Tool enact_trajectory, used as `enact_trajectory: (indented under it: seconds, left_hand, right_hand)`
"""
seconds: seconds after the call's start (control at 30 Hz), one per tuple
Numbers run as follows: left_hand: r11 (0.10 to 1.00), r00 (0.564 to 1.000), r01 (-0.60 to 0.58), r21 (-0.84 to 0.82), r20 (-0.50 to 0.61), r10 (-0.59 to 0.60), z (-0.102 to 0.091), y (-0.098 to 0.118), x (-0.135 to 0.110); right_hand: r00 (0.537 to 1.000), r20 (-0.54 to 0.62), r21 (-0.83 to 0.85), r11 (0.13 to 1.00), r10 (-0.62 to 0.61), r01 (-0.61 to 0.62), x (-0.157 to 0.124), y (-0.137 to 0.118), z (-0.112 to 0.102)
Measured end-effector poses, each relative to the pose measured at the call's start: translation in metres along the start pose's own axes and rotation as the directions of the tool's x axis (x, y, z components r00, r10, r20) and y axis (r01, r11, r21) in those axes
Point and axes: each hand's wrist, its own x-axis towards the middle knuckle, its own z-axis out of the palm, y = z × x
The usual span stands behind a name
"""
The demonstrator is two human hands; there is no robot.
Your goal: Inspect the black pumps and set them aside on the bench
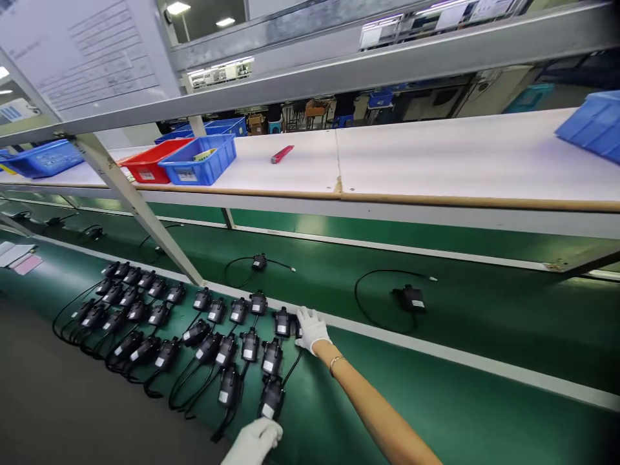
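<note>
The left hand curled at six o'clock of a black box on the green surface, grip unclear; the right hand, at one o'clock, covered another box, pinch hidden. A snagged cord could have tugged boxes crooked.

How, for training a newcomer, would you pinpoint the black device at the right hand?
On the green worktop, find rows of black cabled devices along the white rail. At the back row's right end is your device, the only one partly covered by the gloved right hand.

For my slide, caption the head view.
White-gloved left hand and right hand beside boxy black cabled units on a green workbench.
</note>
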Motion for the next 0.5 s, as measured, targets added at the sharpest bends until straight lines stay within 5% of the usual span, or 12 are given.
enact_trajectory:
  seconds: [0.1, 0.2, 0.37, 0.5]
  left_hand:
    - [0.999, 0.999, 0.036, 0.018, -0.007, -0.036, 0.005, -0.042, -0.018]
    - [0.995, 0.996, 0.081, -0.049, -0.019, -0.082, 0.000, -0.065, -0.028]
    - [0.984, 0.996, 0.084, -0.158, -0.023, -0.089, -0.018, -0.071, -0.023]
    - [0.981, 0.998, 0.060, -0.187, -0.020, -0.065, -0.037, -0.061, -0.001]
  right_hand:
    - [0.999, -0.052, 0.024, 1.000, 0.013, -0.012, -0.023, -0.022, 0.010]
    - [1.000, -0.001, 0.093, 0.995, 0.019, -0.019, -0.073, -0.053, 0.043]
    - [0.988, 0.127, 0.184, 0.977, 0.088, -0.111, -0.147, -0.109, 0.115]
    - [0.994, 0.062, 0.284, 0.953, 0.095, -0.108, -0.159, -0.118, 0.124]
